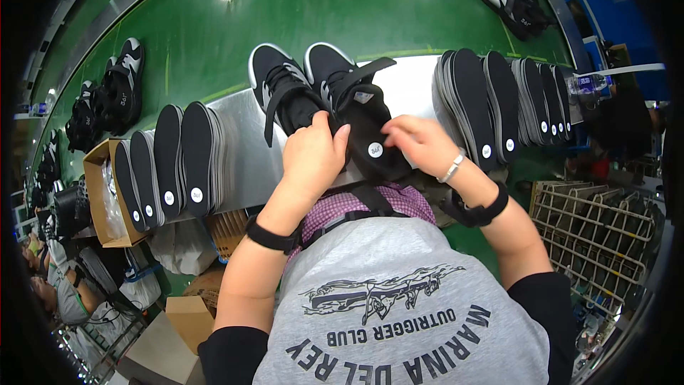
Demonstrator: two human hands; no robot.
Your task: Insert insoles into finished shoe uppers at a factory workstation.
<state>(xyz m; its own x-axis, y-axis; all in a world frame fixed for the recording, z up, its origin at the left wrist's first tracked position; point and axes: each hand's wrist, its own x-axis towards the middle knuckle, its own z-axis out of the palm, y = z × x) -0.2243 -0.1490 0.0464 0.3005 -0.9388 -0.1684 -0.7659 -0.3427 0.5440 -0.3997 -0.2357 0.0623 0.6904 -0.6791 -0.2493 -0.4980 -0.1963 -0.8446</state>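
Note:
A pair of black sneakers with silver-grey trim stands before me, toes pointing away: the left sneaker (274, 78) and the right sneaker (335, 71). Their straps hang loose. My left hand (310, 153) is closed at the heel opening of the left sneaker, thumb toward the right one; it hides that heel. Inside the right sneaker's wide opening shows a black insole (370, 132) with a round white label at its heel. My right hand (420, 144) has its fingers curled and pinched at the right edge of that opening. What lies between those fingertips is hard to see.
Stacked insoles (192, 157) stand along the metal ledge (249, 171) on my left, more insoles (470, 107) on my right. Other sneakers rest on the green surface (285, 0) at far left and far right. An open cardboard box (103, 192) and a wire rack (595, 235) flank me.

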